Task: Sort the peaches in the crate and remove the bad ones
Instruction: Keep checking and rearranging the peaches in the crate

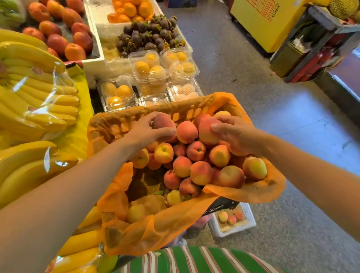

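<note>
I observe the crate point(185, 113), lined with an orange plastic sheet point(182, 221), beside bagged bananas point(29, 88). The peaches point(200, 173) are heaped in its far and right portion. My left hand point(148, 131) has its grip closed round a reddish peach point(162, 123) at the heap's far edge. My right hand point(236, 135) grips a pink peach point(206, 133) atop the heap, fingers curled around it. A white box point(250, 214) on the floor holds more fruit.
</note>
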Motion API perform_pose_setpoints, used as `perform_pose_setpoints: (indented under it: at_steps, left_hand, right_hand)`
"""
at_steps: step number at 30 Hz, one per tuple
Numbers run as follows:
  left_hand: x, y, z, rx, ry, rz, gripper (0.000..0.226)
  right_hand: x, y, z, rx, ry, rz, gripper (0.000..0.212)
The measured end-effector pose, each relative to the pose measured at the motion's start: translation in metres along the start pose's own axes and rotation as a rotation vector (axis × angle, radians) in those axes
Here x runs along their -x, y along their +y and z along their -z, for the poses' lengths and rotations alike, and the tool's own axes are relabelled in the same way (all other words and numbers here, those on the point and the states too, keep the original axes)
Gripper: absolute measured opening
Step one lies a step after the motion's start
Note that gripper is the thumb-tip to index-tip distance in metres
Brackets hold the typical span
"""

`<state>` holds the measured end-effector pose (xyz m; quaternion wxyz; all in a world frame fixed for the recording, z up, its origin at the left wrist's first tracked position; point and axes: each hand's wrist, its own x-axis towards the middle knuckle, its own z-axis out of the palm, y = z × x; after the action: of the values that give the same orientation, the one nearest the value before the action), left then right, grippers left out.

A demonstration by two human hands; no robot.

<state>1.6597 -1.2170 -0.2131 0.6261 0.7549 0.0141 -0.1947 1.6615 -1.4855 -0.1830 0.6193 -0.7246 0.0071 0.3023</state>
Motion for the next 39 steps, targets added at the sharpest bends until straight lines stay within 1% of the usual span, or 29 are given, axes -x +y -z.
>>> perform_pose_setpoints:
  at_steps: [2, 4, 6, 8, 10, 13, 16, 18, 20, 23, 26, 28, 31, 33, 36, 39]
  left_hand:
    - [-0.013, -0.002, -0.004, -0.283, -0.009, -0.08, 0.057]
    - [-0.026, -0.002, -0.013, -0.433, -0.01, -0.146, 0.065]
    - [-0.037, 0.001, -0.024, -0.504, 0.023, -0.198, 0.067]
    - [-0.045, 0.006, -0.033, -0.567, 0.061, -0.263, 0.061]
    - [-0.053, 0.012, -0.038, -0.599, 0.108, -0.331, 0.059]
    - [-0.062, 0.018, -0.048, -0.68, 0.146, -0.441, 0.063]
    - [-0.072, 0.024, -0.056, -0.778, 0.122, -0.527, 0.067]
    - [-0.078, 0.024, -0.059, -0.832, 0.058, -0.569, 0.068]
    - [-0.083, 0.023, -0.063, -0.872, -0.004, -0.589, 0.065]
    - [-0.086, 0.024, -0.07, -0.904, -0.028, -0.617, 0.061]
    - [-0.086, 0.024, -0.073, -1.013, 0.036, -0.668, 0.058]
    - [-0.084, 0.025, -0.069, -1.103, 0.084, -0.661, 0.059]
    - [-0.083, 0.025, -0.059, -1.207, 0.083, -0.617, 0.067]
    - [-0.081, 0.021, -0.054, -1.259, 0.068, -0.62, 0.071]
    - [-0.078, 0.015, -0.052, -1.269, 0.023, -0.58, 0.076]
    - [-0.074, 0.014, -0.05, -1.225, 0.024, -0.569, 0.077]
  right_hand:
    - [0.004, -0.005, 0.014, 0.258, 0.201, 0.084, 0.05]
    - [0.007, -0.007, 0.029, 0.359, 0.287, 0.12, 0.044]
    - [0.009, -0.004, 0.041, 0.436, 0.296, 0.109, 0.044]
    - [0.009, -0.002, 0.048, 0.512, 0.292, 0.105, 0.046]
    - [0.009, 0.001, 0.052, 0.602, 0.293, 0.123, 0.047]
    - [0.006, 0.0, 0.058, 0.718, 0.327, 0.165, 0.046]
    - [0.004, 0.001, 0.065, 0.836, 0.338, 0.221, 0.047]
    - [0.003, 0.002, 0.067, 0.911, 0.303, 0.287, 0.046]
    - [0.002, 0.001, 0.067, 0.947, 0.259, 0.324, 0.044]
    - [0.0, 0.0, 0.066, 0.959, 0.241, 0.33, 0.049]
    - [-0.002, 0.002, 0.057, 0.996, 0.19, 0.36, 0.048]
    - [-0.003, 0.004, 0.051, 1.038, 0.179, 0.393, 0.045]
    - [-0.004, 0.007, 0.05, 1.079, 0.173, 0.395, 0.049]
    - [-0.004, 0.007, 0.053, 1.076, 0.156, 0.382, 0.054]
    - [-0.003, 0.005, 0.053, 1.074, 0.142, 0.362, 0.058]
    - [-0.005, 0.001, 0.049, 1.097, 0.153, 0.358, 0.061]
